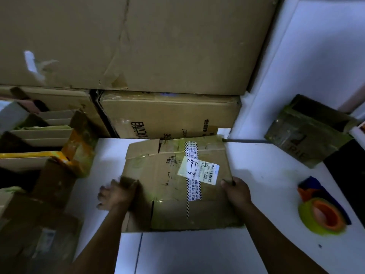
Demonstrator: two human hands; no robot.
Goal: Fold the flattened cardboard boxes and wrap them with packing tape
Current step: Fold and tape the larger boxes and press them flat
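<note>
Clasping box [173,184] sides: left hand [113,195], right hand [236,191]

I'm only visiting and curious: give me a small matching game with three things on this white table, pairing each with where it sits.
Things:
1. flattened brown cardboard box with a white label
2. yellow-green tape roll with an orange core
3. small tape-covered cardboard box

Places:
A. far back on the right
B. in the middle, held at its side edges by the left hand and right hand
C. near right, touched by neither hand

Pairs: 1-B, 2-C, 3-A.
</note>
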